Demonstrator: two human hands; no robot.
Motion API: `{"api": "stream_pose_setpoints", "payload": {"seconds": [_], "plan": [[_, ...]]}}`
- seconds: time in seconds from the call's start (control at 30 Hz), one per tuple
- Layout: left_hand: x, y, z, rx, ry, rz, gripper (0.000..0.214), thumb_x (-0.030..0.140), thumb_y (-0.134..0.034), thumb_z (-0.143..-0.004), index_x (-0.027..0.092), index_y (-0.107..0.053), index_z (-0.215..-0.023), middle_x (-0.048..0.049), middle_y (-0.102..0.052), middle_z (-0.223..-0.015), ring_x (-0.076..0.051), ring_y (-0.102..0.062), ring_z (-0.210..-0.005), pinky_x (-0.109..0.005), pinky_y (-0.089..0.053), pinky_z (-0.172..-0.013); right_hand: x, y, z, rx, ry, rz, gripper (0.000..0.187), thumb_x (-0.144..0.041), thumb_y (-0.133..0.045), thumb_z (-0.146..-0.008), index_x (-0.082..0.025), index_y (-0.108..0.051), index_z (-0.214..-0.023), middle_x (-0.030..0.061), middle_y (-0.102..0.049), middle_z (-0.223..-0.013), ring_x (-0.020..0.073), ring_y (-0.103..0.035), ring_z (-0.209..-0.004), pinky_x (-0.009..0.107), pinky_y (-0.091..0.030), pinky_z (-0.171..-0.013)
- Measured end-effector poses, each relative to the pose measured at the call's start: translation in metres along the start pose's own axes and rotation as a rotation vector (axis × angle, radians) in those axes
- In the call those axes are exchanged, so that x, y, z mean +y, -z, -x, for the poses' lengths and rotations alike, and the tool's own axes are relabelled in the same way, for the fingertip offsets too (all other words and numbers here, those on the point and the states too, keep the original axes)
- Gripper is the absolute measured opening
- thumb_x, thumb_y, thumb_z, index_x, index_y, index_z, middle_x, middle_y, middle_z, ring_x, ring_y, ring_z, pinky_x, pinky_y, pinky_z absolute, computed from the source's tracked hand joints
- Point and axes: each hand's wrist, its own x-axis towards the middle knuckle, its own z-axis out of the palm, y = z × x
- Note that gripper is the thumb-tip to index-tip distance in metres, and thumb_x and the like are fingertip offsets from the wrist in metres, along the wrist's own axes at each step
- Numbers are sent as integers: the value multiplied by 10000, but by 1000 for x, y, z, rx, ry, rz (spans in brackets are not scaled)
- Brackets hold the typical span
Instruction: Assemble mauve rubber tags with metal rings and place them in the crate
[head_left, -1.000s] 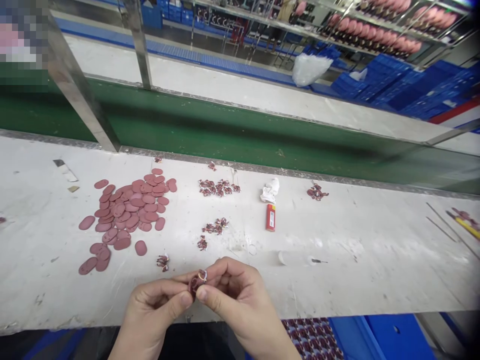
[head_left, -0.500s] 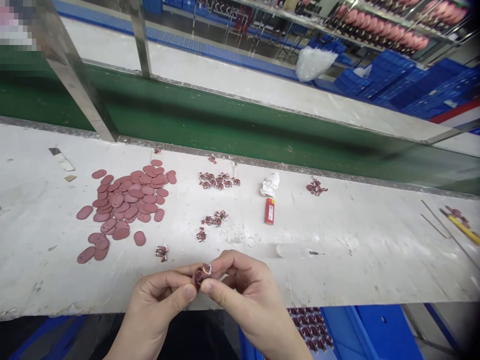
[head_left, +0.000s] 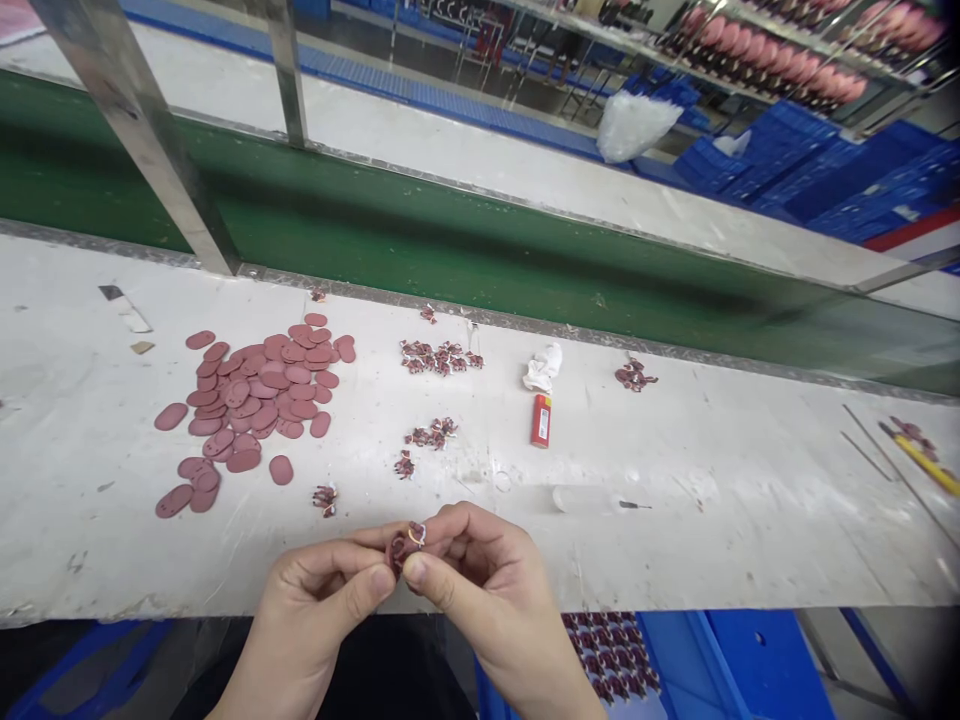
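Observation:
Both my hands meet at the near edge of the white worktable [head_left: 712,520]. My left hand [head_left: 319,605] and my right hand [head_left: 472,580] pinch one small dark red piece with a ring [head_left: 405,545] between thumbs and forefingers, held just above the table edge. A heap of several pink oval tags [head_left: 259,395] lies to the left. Small clusters of finished dark red pieces [head_left: 441,357] lie beyond my hands, with another cluster [head_left: 430,436] nearer.
A red lighter [head_left: 541,420] and a crumpled white tissue [head_left: 543,367] sit mid-table. A green conveyor belt [head_left: 465,260] runs behind the table. A blue crate with more dark red pieces [head_left: 622,665] stands below right. A yellow-handled tool [head_left: 926,460] lies far right.
The view has shifted slightly; my hands stay together on the small piece, with the fingers turning it a little.

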Motion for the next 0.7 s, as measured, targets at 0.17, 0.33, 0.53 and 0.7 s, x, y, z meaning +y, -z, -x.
{"api": "stream_pose_setpoints", "payload": {"seconds": [0.17,0.33,0.53,0.7], "plan": [[0,0,-2,-3,0,-18,181,393,-896,-730,231,-837,-674,-89,-845,-1052,-325,-747,-1072,-369,-583,-989,1,-3,2,-23,32,-50,187,-293,-915,-765,-228,-757,-839,-13,-786,-777,107,-729,-746,208,-579,-754],[0,1,0,11,2,-25,194,403,-897,-724,230,-831,-664,-97,-844,-1054,-336,-743,-1083,-383,-582,-995,5,-3,3,-23,49,-77,168,-271,-909,-774,-232,-754,-829,-19,-784,-786,91,-708,-720,202,-575,-748],[-8,3,4,105,-56,-74,190,426,-896,-721,245,-843,-746,-90,-770,-1301,-346,-645,-1289,-316,-573,-1015,15,-5,1,-24,77,-100,111,-263,-856,-837,-236,-750,-857,-18,-759,-795,88,-681,-721,200,-556,-734],[-2,45,4,153,-193,-277,190,406,-820,-813,290,-833,-963,-66,-750,-1338,-314,-728,-1161,-303,-643,-879,31,14,7,59,118,-102,114,-291,-848,-848,-239,-755,-887,-3,-756,-823,99,-672,-746,199,-555,-729]]}}
